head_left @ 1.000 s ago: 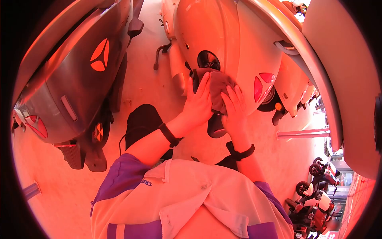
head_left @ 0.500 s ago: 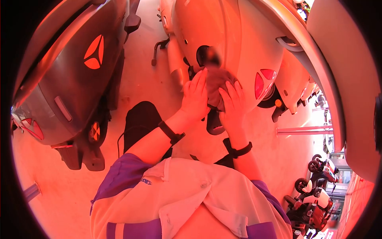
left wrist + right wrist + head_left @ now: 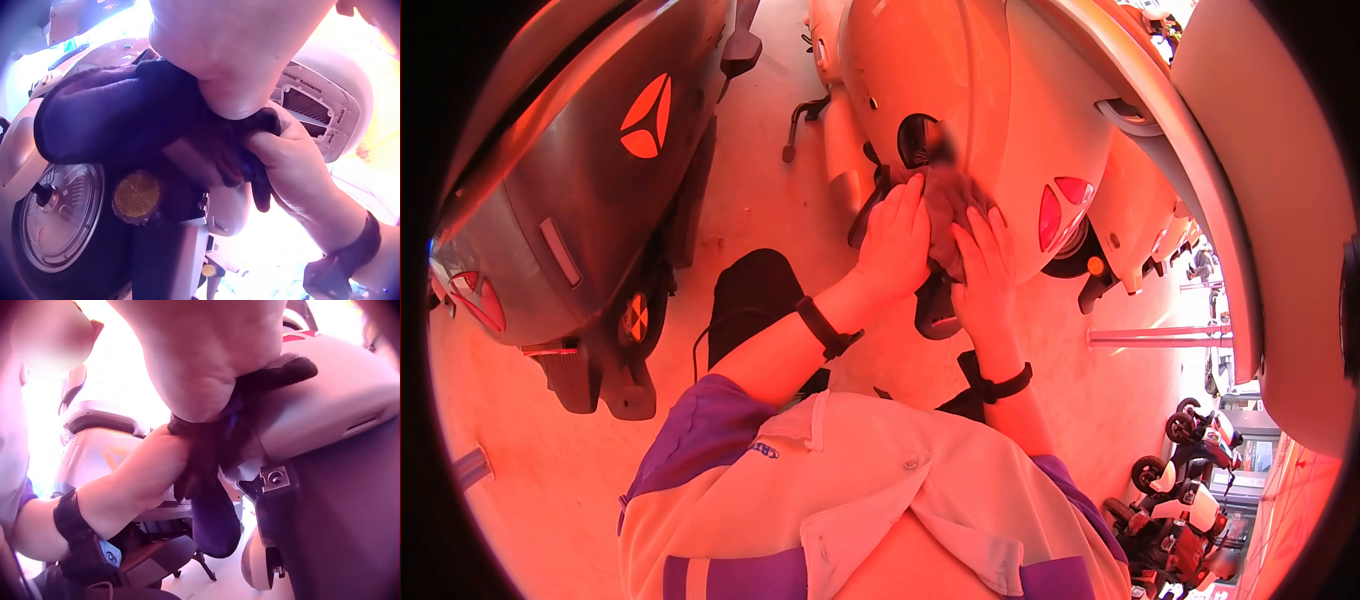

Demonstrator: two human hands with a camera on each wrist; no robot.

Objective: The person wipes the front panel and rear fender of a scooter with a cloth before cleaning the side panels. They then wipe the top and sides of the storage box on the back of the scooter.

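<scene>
Both hands hold a dark cloth [image 3: 945,215] low at the rear of a light-coloured scooter [image 3: 1040,110], just below a round dark opening in its body. My left hand [image 3: 895,245] grips the cloth's left side, and my right hand [image 3: 987,265] lies on its right side with the fingers pointing up. In the left wrist view the bunched cloth [image 3: 112,119] sticks out past the left hand [image 3: 231,56], above an amber reflector [image 3: 136,195]. The right wrist view shows a cloth end [image 3: 215,519] hanging below the hands; most fingertips are hidden there.
A dark scooter [image 3: 590,180] stands at the left, its rear wheel and fender low. Another scooter's light body panel [image 3: 1265,200] curves along the right. Several parked scooters [image 3: 1180,500] are at the lower right, near a metal rail [image 3: 1160,337]. A knee [image 3: 755,300] is below the left hand.
The cloth has become narrower and more bunched between the hands. My left hand has shifted slightly to the right since half a second ago, while the right hand has stayed nearly in place.
</scene>
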